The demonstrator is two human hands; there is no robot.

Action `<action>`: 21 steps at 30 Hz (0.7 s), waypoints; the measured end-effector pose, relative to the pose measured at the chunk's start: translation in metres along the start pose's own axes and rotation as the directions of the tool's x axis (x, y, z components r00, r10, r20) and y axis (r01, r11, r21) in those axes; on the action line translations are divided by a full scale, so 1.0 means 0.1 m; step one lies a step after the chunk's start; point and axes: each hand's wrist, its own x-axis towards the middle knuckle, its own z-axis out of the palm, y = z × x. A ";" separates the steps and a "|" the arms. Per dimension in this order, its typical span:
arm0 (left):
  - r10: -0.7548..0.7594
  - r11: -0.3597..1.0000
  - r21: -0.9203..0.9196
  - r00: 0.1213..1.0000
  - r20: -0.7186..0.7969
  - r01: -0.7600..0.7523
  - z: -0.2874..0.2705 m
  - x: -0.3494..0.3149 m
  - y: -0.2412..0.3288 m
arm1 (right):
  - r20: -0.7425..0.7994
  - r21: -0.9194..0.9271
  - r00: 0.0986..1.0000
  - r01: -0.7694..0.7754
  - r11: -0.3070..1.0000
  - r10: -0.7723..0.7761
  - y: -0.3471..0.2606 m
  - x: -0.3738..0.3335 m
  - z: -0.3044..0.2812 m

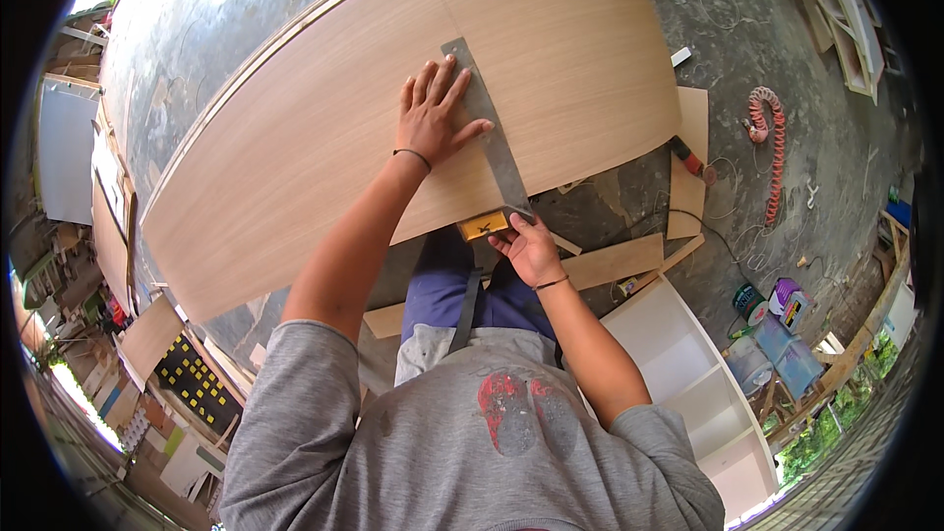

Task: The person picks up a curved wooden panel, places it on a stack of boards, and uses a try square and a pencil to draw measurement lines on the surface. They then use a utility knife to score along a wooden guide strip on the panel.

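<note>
The steel square (500, 143) lies across the wood-grain panel (315, 162), its yellow stock (484, 226) at the near edge; the left hand (433, 123) rests over panel and blade, fingers spread, unclenched; the right hand's (532, 251) fingers grasp the stock end; rightward, a red coiled hose (777, 152) lies on the floor (836, 197).

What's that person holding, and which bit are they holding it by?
A try square, held by the right hand where its yellow stock meets the blade. The left hand lies spread over the blade and wood-grained panel.
</note>
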 end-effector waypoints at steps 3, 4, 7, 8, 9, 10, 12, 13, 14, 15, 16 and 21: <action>-0.004 1.000 -0.003 1.000 0.000 0.004 0.01 0.01 0.00 | -0.008 0.001 1.000 -0.006 1.000 0.006 -0.01 0.00 0.01; -0.005 1.000 -0.005 1.000 0.003 0.005 0.01 0.01 -0.01 | -0.049 0.001 0.999 -0.011 1.000 0.011 -0.01 0.00 0.02; 0.002 1.000 0.000 1.000 0.005 -0.002 0.02 0.01 -0.01 | -0.044 -0.004 0.999 -0.012 1.000 0.011 -0.01 0.01 0.02; 0.005 1.000 0.002 1.000 0.016 -0.005 0.02 0.01 -0.01 | 0.004 0.001 1.000 -0.008 1.000 0.008 -0.01 0.01 0.01; 0.008 1.000 0.006 1.000 0.004 -0.008 0.02 0.02 -0.01 | -0.002 0.000 1.000 -0.012 1.000 0.012 -0.01 0.01 0.01; 0.008 1.000 0.010 1.000 0.006 -0.008 0.02 0.02 -0.01 | -0.032 -0.002 0.999 -0.017 1.000 0.017 -0.01 0.01 0.00; 0.011 1.000 0.021 1.000 0.008 -0.011 0.02 0.02 -0.01 | 0.012 0.003 1.000 -0.018 1.000 0.018 -0.02 0.02 -0.02; 0.012 1.000 0.027 1.000 0.007 -0.012 0.02 0.02 -0.01 | -0.032 -0.002 0.999 -0.030 1.000 0.030 -0.02 0.02 -0.02; 0.011 0.999 0.032 1.000 0.024 -0.011 0.02 0.02 0.00 | 0.026 0.005 0.999 -0.021 1.000 0.021 -0.02 0.02 -0.03; 0.015 0.999 0.032 1.000 0.005 -0.015 0.03 0.02 0.00 | 0.032 0.004 0.999 -0.023 1.000 0.023 -0.02 0.02 -0.04; 0.016 0.999 0.031 1.000 0.004 -0.017 0.02 0.02 0.00 | -0.013 -0.004 0.999 -0.029 1.000 0.029 -0.03 0.02 -0.04; 0.013 0.999 0.029 1.000 0.011 -0.013 0.02 0.03 0.01 | 0.038 -0.008 0.999 -0.014 1.000 0.015 -0.02 0.03 -0.06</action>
